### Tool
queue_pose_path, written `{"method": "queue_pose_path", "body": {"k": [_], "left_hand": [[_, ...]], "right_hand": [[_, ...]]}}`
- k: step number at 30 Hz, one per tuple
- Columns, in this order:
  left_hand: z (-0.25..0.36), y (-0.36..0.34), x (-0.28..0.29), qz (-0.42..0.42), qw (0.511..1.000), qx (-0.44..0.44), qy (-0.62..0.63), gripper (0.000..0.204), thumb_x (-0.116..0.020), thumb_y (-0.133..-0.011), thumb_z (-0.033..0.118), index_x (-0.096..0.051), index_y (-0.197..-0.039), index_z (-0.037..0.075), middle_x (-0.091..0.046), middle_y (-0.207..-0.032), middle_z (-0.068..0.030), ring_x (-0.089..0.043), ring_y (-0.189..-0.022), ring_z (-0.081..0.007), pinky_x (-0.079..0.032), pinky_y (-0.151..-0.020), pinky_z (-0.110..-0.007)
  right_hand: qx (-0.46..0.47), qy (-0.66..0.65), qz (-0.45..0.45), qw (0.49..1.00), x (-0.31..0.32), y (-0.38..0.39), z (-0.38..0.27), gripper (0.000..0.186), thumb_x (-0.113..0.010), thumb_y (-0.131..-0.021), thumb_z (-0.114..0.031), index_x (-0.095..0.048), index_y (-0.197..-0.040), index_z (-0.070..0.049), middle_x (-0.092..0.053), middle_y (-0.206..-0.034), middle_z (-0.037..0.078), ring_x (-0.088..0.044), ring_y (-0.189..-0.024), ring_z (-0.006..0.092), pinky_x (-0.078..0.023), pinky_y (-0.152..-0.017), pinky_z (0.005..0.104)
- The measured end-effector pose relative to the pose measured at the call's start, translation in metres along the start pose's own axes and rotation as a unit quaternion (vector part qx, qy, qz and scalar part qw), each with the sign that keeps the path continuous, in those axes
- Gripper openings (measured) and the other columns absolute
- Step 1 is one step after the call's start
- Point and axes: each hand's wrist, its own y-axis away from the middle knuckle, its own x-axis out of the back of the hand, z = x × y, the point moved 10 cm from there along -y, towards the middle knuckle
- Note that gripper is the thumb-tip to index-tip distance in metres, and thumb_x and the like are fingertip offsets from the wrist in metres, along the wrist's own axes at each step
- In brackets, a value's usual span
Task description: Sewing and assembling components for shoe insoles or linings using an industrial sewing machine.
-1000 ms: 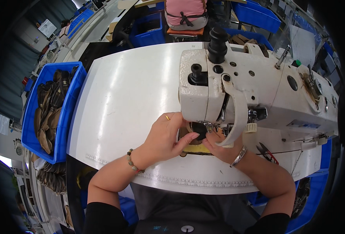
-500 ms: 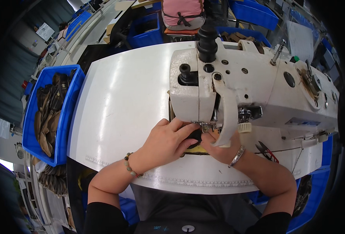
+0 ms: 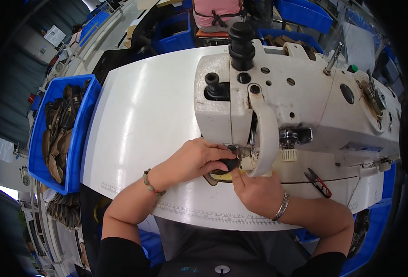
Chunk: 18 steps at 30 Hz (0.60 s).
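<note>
A small dark, curved workpiece (image 3: 230, 164), probably leather or fabric, lies under the presser foot of a white sewing machine (image 3: 300, 92). My left hand (image 3: 194, 160) pinches its left side, thumb below and fingers on top, close to the needle area. From the lower right, the fingertips of my right hand (image 3: 259, 194) are pressed together at its near edge; what lies between them is partly hidden. Yellow material (image 3: 222, 176) with a dark rim shows beneath the workpiece. The needle tip is not visible behind the machine head and fingers.
Red-handled thread snips (image 3: 318, 183) lie right of my right hand, near a dark cord. A blue bin (image 3: 87, 124) of brown and dark pieces stands left of the white worktable (image 3: 139, 111). A ruler strip runs along the table's near edge. Someone in pink sits beyond the machine.
My right hand has drawn back toward me and down from beside the presser foot. My left hand has shifted slightly left, and more of the yellow material shows.
</note>
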Motion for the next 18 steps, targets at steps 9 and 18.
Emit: {"method": "queue_pose_path", "body": {"k": [9, 18], "left_hand": [[0.007, 0.005, -0.002, 0.076, 0.989, -0.101, -0.080, 0.021, -0.077, -0.081, 0.022, -0.077, -0.100, 0.012, -0.071, -0.092, -0.0001, -0.068, -0.084, -0.0220, -0.055, -0.077, -0.034], [0.017, 0.007, -0.005, 0.078, 0.976, -0.124, -0.164, 0.020, -0.078, -0.075, 0.018, -0.078, -0.095, 0.014, -0.070, -0.090, 0.0041, -0.066, -0.089, -0.0156, -0.051, -0.081, -0.032]], "right_hand": [[-0.003, -0.034, -0.025, 0.999, -0.006, 0.002, 0.001, 0.037, -0.060, -0.077, -0.013, -0.070, -0.107, 0.007, -0.054, -0.048, -0.002, -0.052, -0.037, 0.0128, -0.040, -0.038, 0.0318], [-0.015, -0.040, -0.013, 0.999, -0.012, 0.003, 0.002, 0.034, -0.061, -0.077, -0.013, -0.071, -0.105, 0.003, -0.057, -0.053, 0.001, -0.053, -0.040, 0.0151, -0.039, -0.038, 0.0326]]}}
